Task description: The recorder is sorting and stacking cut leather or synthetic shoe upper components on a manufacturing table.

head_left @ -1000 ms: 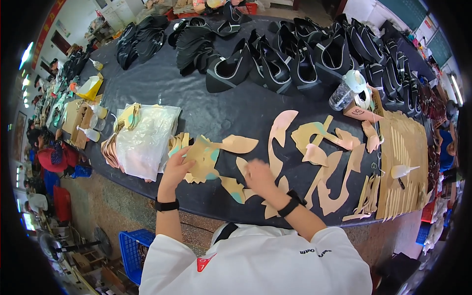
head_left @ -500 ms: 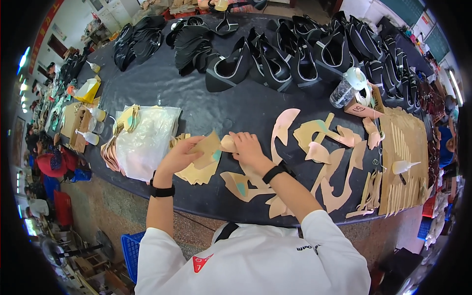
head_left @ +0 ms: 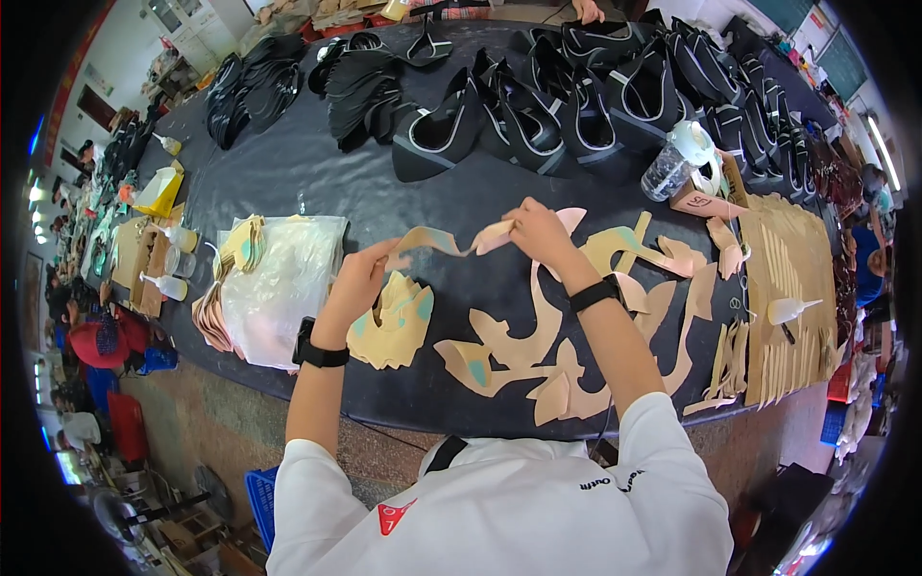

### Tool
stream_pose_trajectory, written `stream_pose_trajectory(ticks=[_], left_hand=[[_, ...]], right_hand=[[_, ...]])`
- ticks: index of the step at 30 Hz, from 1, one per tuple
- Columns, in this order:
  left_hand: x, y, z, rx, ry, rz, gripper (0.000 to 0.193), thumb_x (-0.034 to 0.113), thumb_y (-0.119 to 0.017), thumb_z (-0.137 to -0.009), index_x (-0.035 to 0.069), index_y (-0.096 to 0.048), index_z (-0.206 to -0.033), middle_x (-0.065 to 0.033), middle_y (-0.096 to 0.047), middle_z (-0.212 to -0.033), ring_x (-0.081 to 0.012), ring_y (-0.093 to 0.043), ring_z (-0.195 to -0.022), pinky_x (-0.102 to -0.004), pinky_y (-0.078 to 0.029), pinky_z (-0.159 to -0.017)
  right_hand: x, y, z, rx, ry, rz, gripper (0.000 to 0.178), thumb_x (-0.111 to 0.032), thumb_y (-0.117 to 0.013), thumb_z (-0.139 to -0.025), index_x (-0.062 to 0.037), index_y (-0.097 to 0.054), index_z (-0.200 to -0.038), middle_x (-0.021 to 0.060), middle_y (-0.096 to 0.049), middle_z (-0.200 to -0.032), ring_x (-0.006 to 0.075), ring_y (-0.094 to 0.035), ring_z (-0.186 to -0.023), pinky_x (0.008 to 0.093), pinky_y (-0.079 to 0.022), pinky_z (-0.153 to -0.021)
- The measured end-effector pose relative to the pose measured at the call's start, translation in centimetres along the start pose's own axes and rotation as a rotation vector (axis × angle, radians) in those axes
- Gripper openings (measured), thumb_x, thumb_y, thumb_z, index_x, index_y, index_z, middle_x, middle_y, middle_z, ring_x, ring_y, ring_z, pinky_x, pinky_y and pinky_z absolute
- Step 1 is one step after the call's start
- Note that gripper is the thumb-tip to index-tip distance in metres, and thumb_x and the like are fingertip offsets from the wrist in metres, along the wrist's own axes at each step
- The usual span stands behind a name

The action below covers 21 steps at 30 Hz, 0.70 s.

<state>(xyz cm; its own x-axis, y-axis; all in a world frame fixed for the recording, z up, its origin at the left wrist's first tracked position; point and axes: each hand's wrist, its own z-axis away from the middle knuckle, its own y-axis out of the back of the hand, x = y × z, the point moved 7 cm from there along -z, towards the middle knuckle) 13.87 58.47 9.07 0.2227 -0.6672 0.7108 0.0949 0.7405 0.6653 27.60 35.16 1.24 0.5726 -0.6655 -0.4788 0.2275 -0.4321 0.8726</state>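
My left hand (head_left: 367, 273) grips one end of a thin beige shoe-upper piece (head_left: 430, 238) with a faint green patch. The other end is pinched in my right hand (head_left: 540, 230). Between them the piece hangs above the black table, curved and twisted near the middle. Below my left hand lies a stack of yellowish cut pieces (head_left: 392, 324) with green patches. Several pinkish-beige curved pieces (head_left: 523, 348) spread over the table, some overlapping, below and to the right of my right hand.
Black shoe uppers (head_left: 437, 130) crowd the far side of the table (head_left: 288, 182). At left lie a clear plastic bag (head_left: 288, 278) and glue bottles (head_left: 171, 287). A jug (head_left: 677, 158), cardboard with strips (head_left: 783, 278) and another glue bottle (head_left: 789, 310) are at right. A person's hand (head_left: 588, 12) shows at the far edge.
Both hands have moved up and apart, lifting the shoe-upper piece off the stack and drawing it out between them. My right hand has shifted right. Another person's hand has appeared at the far edge.
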Motion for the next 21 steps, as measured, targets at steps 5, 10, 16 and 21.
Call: stream_pose_trajectory(ticks=[5, 10, 16, 21], left_hand=[[-1.4, -4.2, -0.8, 0.240, -0.603, -0.264, 0.044, -0.006, -0.046, -0.078, 0.012, -0.060, -0.116, -0.0122, -0.055, -0.123, -0.0296, -0.050, -0.117, -0.0423, -0.038, -0.096], [-4.5, -13.4, 0.0, -0.058, -0.574, -0.769, 0.048, 0.002, -0.049, -0.079, 0.017, -0.050, -0.125, -0.0101, -0.039, -0.139, -0.0268, -0.034, -0.132, -0.0465, -0.025, -0.107], [-4.0, -14.3, 0.5, -0.032, -0.502, -0.563, 0.053, 0.021, -0.057, -0.080, 0.009, -0.044, -0.131, -0.0189, -0.043, -0.132, -0.0321, -0.037, -0.128, -0.0428, -0.028, -0.107], [-1.8, -15.3, 0.7, 0.055, -0.399, -0.517, 0.048, 0.034, -0.057, -0.084, 0.019, -0.049, -0.129, -0.0265, -0.042, -0.130, -0.0420, -0.034, -0.127, -0.0492, -0.027, -0.105]], right_hand=[[-0.3, 3.0, -2.0, 0.094, 0.002, 0.146, 0.016, -0.012, -0.061, -0.074, -0.0088, -0.059, -0.090, 0.0069, -0.062, -0.085, 0.0254, -0.057, -0.085, 0.0388, -0.039, -0.082], [0.4, 3.2, -4.0, 0.228, 0.228, 0.518, 0.005, -0.012, -0.058, -0.075, -0.0108, -0.057, -0.080, 0.0039, -0.061, -0.082, 0.0193, -0.055, -0.086, 0.0337, -0.037, -0.080], [1.4, 1.6, -4.8, 0.270, 0.351, 0.621, 0.007, -0.013, -0.056, -0.075, -0.0119, -0.056, -0.082, 0.0007, -0.055, -0.077, 0.0179, -0.051, -0.089, 0.0321, -0.038, -0.079], [1.6, 1.6, -5.3, 0.331, 0.349, 0.625, 0.010, -0.014, -0.059, -0.074, -0.0143, -0.058, -0.084, 0.0051, -0.054, -0.094, 0.0219, -0.049, -0.096, 0.0345, -0.038, -0.082]])
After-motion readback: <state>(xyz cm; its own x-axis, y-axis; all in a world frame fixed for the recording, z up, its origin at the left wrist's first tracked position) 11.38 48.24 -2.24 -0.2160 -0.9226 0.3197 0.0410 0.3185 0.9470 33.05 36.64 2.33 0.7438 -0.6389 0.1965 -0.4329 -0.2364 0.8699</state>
